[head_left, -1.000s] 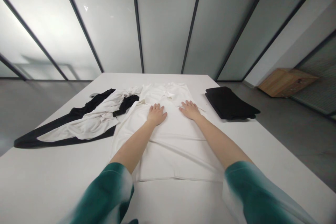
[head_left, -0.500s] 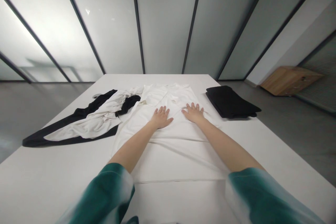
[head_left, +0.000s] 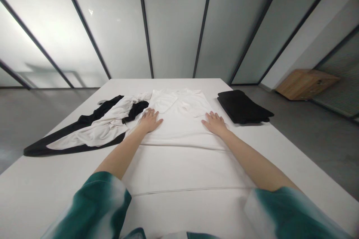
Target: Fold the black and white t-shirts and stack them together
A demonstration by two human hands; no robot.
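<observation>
A white shirt (head_left: 179, 132) lies spread on the white table, its sleeves turned inward near the far end. My left hand (head_left: 150, 120) rests flat on the shirt's left side, fingers apart. On the opposite side my right hand (head_left: 215, 123) also presses flat, fingers spread. Neither hand grips the cloth. Beside my left hand, a heap of rumpled white clothing (head_left: 98, 130) lies over black clothing (head_left: 50, 145).
A folded black stack of cloth (head_left: 244, 107) sits at the table's right edge. The white table (head_left: 67, 190) runs away from me toward frosted glass panels (head_left: 174, 26). A wooden cabinet (head_left: 305, 84) stands on the floor at right.
My hands have slid apart across the shirt, the left one outward to the left and the right one slightly to the right. The cloth under them looks smoother.
</observation>
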